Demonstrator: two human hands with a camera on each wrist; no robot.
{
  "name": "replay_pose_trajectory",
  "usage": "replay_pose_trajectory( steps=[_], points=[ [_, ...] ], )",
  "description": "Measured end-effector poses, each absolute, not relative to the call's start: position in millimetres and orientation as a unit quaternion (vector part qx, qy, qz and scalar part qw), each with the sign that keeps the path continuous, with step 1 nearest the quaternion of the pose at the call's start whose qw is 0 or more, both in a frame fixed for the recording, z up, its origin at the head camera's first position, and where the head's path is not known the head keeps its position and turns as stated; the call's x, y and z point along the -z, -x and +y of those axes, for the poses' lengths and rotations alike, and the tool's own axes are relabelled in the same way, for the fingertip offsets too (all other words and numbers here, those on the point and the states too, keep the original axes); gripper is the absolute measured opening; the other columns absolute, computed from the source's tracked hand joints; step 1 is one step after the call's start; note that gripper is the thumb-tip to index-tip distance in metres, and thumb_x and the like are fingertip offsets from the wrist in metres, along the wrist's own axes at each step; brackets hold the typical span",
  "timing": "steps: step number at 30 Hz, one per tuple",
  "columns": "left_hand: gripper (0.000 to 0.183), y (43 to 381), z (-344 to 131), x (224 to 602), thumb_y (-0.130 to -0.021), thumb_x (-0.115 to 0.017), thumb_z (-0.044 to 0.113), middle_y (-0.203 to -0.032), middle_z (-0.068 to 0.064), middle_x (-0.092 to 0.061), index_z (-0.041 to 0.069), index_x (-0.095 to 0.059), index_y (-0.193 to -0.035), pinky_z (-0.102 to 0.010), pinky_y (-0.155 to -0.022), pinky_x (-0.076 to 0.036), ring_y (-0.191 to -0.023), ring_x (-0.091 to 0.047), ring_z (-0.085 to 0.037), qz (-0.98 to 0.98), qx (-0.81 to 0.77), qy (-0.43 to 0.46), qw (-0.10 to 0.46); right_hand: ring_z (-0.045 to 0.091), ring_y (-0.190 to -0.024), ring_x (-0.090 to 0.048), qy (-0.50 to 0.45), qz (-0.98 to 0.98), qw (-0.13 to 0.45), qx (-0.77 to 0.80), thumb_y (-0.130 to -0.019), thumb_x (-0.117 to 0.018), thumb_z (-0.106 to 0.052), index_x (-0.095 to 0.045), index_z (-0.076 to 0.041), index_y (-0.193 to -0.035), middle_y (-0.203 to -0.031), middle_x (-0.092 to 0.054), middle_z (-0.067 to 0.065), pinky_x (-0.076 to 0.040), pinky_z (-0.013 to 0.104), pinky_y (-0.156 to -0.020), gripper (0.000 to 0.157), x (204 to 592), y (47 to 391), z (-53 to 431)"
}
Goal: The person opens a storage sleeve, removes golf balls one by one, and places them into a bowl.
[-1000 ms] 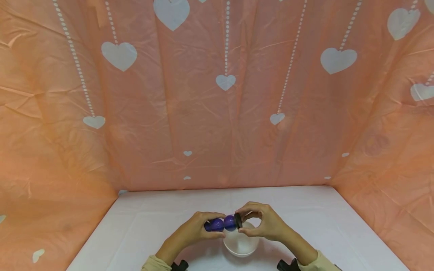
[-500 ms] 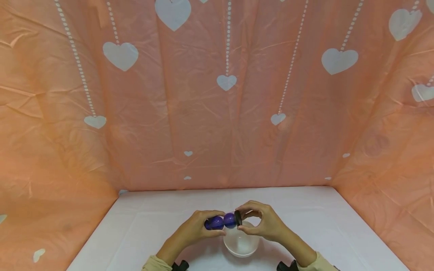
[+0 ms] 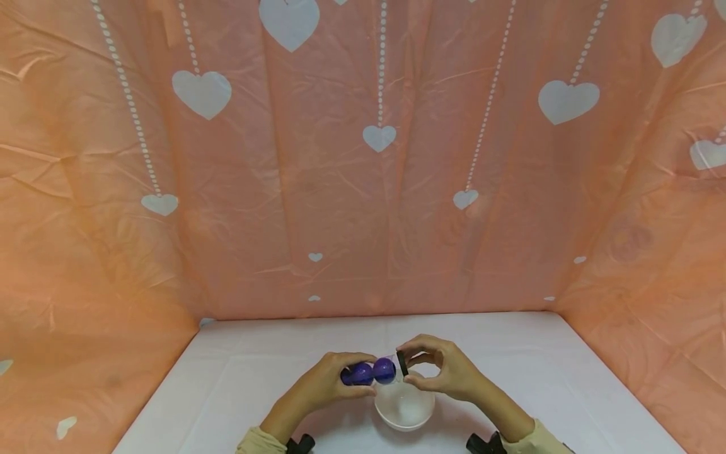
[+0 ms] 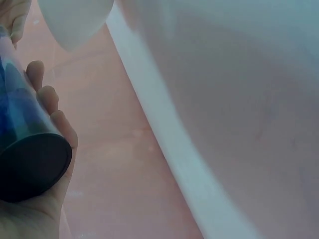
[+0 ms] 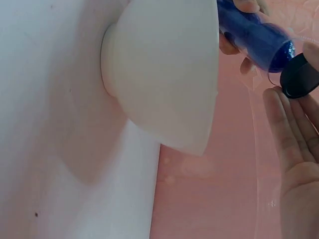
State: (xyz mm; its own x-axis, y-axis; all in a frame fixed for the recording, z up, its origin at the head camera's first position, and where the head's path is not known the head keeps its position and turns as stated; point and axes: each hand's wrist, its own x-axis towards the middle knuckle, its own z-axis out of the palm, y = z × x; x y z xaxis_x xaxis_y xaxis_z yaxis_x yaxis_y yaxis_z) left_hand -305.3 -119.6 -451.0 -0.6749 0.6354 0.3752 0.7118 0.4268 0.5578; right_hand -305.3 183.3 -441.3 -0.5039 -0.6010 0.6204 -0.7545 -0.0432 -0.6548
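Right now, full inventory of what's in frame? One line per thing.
tube: 1, clear with blue-purple balls inside, held on its side above the bowl, open end toward the cap.
cap: 1, black, just off the tube's right end, above the bowl.
bowl: 1, white, on the table below both hands.
table: 1, white cover, spans the lower view.
backdrop: 1, orange-pink sheet with white hearts on dotted strings, behind and at both sides of the table.
left hand: 1, grips the tube's left part.
right hand: 1, pinches the cap.
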Motion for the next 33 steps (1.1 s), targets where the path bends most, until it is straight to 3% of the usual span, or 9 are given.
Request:
replay_pose_trajectory(
  steps=[9,18,33],
  points=[
    [0.049,304,-125,452,-0.089,-0.089,0.043,-0.110,-0.004,-0.080,0.026,-0.062,-0.127,-0.037,-0.088,-0.059,-0.100,-0.072,-0.010,-0.860,0.364,0.353,0.050,0.017,-0.111,-0.069,-0.457,-0.702,0.072,-0.542,-0.093,-0.079,0.007,-0.065,0.002,-0.137,-0.128,-0.070,0.012,-0.060,0.035,-0.096,0.047,441,309,192],
    [0.050,305,-127,449,-0.087,-0.090,0.045,-0.116,0.003,-0.076,0.024,-0.067,-0.127,-0.037,-0.089,-0.059,-0.099,-0.068,-0.011,-0.864,0.359,0.343,0.085,0.013,-0.112,-0.069,-0.403,-0.740,0.082,-0.532,-0.093,-0.081,0.003,-0.065,0.002,-0.135,-0.129,-0.069,0.015,-0.059,0.033,-0.098,0.044,452,326,213],
    [0.049,304,-129,446,-0.083,-0.092,0.050,-0.111,0.005,-0.077,0.035,-0.070,-0.124,-0.037,-0.083,-0.059,-0.095,-0.069,-0.010,-0.886,0.334,0.304,0.106,0.011,-0.105,-0.070,-0.336,-0.782,0.060,-0.521,-0.094,-0.082,-0.003,-0.062,0.011,-0.130,-0.119,-0.071,0.022,-0.058,0.028,-0.096,0.044,474,345,240]
  ],
)
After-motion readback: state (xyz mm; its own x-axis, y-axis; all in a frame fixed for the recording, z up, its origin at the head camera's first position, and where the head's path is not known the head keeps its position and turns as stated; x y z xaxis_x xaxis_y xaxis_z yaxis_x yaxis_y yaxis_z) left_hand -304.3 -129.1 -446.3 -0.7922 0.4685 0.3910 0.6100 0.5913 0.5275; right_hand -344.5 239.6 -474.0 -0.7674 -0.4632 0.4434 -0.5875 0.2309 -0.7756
